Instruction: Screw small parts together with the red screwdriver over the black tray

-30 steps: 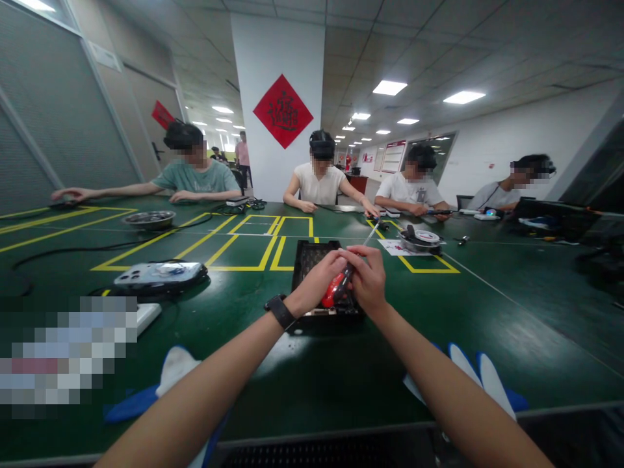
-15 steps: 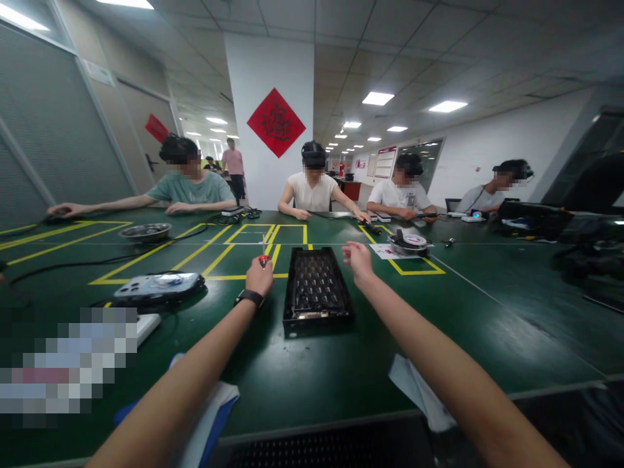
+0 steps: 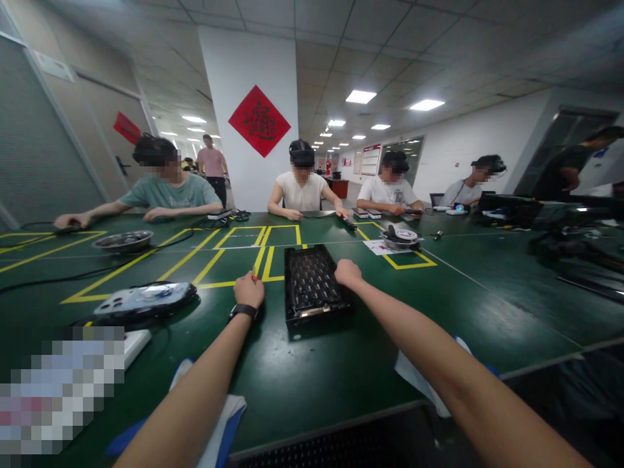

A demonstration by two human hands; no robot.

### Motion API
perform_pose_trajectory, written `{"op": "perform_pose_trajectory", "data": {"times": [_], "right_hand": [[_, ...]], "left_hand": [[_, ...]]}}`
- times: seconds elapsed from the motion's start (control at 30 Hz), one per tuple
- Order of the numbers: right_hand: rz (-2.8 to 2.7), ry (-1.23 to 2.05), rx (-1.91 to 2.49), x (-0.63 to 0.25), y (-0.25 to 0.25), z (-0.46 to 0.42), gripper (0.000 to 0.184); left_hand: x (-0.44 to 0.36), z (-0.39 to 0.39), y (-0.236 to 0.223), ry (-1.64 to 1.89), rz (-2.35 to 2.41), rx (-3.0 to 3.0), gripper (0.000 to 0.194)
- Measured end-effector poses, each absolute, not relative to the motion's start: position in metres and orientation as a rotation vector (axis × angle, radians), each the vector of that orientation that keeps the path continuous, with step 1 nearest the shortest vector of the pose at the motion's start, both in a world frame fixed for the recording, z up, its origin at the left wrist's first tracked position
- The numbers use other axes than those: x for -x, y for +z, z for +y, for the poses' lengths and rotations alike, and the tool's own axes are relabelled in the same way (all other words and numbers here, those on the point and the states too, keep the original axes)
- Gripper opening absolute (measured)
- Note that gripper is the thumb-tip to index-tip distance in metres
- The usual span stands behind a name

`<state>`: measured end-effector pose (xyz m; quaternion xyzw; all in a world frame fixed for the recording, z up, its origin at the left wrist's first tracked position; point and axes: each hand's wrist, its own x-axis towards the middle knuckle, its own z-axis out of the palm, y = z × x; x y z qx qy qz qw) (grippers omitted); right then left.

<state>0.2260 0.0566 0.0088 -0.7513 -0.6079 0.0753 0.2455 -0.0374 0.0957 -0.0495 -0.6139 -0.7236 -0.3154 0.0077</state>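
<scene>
A shallow black case [image 3: 319,316] lies in front of me, several small shiny pieces in rows inside it. On its left my left hand [image 3: 248,290] is closed around a screwdriver [image 3: 254,278]; just a bit of its red handle shows, and the rest is hidden or too faint to make out. My right hand [image 3: 348,273] is closed at the case's right wall, fingers curled over the rim and the fingertips hidden.
Left of my left arm are a pale blue device [image 3: 146,300] with cables and a metal bowl [image 3: 123,241]. White-and-blue cloths [image 3: 224,419] lie near my forearms. Yellow tape [image 3: 234,284] marks the green table. Across it, several people sit; a round container [image 3: 400,239] stands at right.
My right hand has come down from beside the case onto its right rim, its fingers closing. My left hand has lowered slightly, and the screwdriver's upright shaft no longer stands out. The view has shifted.
</scene>
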Motion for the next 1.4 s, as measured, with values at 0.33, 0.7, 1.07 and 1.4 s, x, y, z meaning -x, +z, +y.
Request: {"op": "perform_pose_trajectory", "data": {"times": [0.33,0.7,1.07,1.4], "right_hand": [[-1.343,0.131,2.018,-0.399,0.09,0.044,0.023],[-1.182,0.103,2.434,-0.576,0.058,-0.069,0.024],[-1.304,0.083,2.611,-0.625,0.016,-0.032,0.014],[-1.563,-0.101,2.688,-0.638,-0.004,-0.021,0.03]], "left_hand": [[0.038,0.093,-0.048,-1.019,-2.313,2.025,0.038],[0.036,0.09,-0.049,-0.981,-2.297,2.049,0.043],[0.036,0.095,-0.052,-0.894,-2.254,2.071,0.047],[0.037,0.1,-0.056,-0.896,-2.216,2.053,0.045]]}}
